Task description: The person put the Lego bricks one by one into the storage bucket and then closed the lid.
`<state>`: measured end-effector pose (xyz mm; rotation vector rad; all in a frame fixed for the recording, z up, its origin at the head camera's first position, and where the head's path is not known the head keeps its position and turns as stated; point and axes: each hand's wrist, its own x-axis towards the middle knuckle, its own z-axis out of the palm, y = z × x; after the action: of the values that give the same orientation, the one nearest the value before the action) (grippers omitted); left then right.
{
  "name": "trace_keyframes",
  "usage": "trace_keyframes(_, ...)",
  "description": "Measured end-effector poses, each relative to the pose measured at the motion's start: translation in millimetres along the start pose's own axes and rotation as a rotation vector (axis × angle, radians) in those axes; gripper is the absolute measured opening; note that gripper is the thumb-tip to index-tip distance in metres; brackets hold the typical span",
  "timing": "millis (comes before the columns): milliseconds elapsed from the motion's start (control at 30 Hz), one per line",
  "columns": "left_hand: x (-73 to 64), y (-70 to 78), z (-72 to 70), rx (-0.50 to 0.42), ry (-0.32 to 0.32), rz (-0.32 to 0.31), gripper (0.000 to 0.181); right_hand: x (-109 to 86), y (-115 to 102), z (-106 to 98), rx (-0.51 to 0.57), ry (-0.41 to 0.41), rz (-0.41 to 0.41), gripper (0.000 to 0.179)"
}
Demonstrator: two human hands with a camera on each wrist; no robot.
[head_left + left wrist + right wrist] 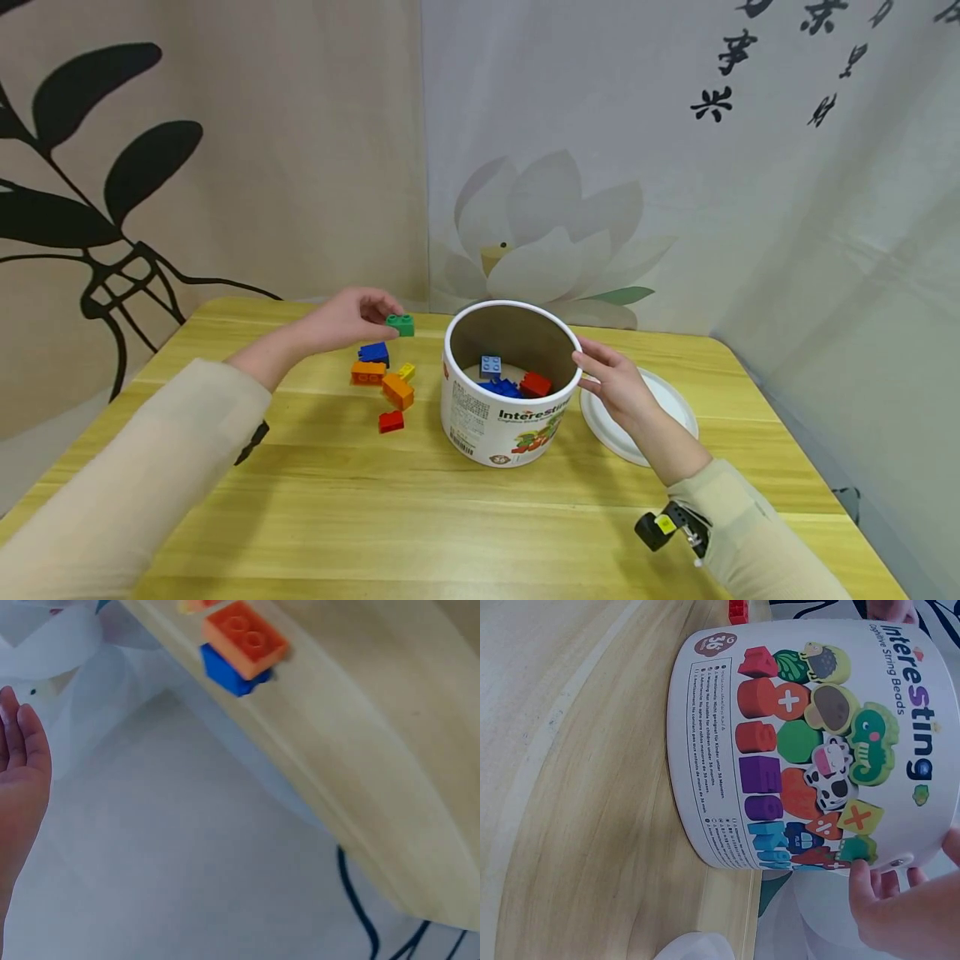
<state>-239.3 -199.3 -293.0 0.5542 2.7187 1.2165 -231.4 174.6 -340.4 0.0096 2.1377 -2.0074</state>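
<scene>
A green toy brick (401, 325) is pinched in my left hand (352, 318), above the far part of the table and left of the bucket. My right hand (611, 379) grips the rim of a white printed bucket (502, 429) on its right side; the right wrist view shows its fingers on the wall by the rim. Inside the bucket lie a light blue brick (491, 367), dark blue bricks (502, 387) and a red brick (536, 384). In the left wrist view only part of my left hand (21, 761) shows, with its held brick out of sight.
Left of the bucket lie a blue brick (373, 354), orange bricks (368, 373), a small yellow brick (407, 371) and a red brick (391, 422). A white round lid (671, 404) lies under my right forearm. A curtain (570, 125) hangs behind the wooden table (420, 533).
</scene>
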Motion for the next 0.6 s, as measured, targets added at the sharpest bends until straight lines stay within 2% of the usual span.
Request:
trace_keyframes(300, 19.4, 29.1, 3.4, -0.011, -0.007, 0.046, 0.024, 0.0, 0, 0, -0.001, -0.003, 0.001, 0.053)
trace_keyframes(600, 39.4, 50.3, 24.2, -0.03, -0.061, 0.068, 0.021, 0.9, 0, 1, -0.008, 0.001, -0.002, 0.053)
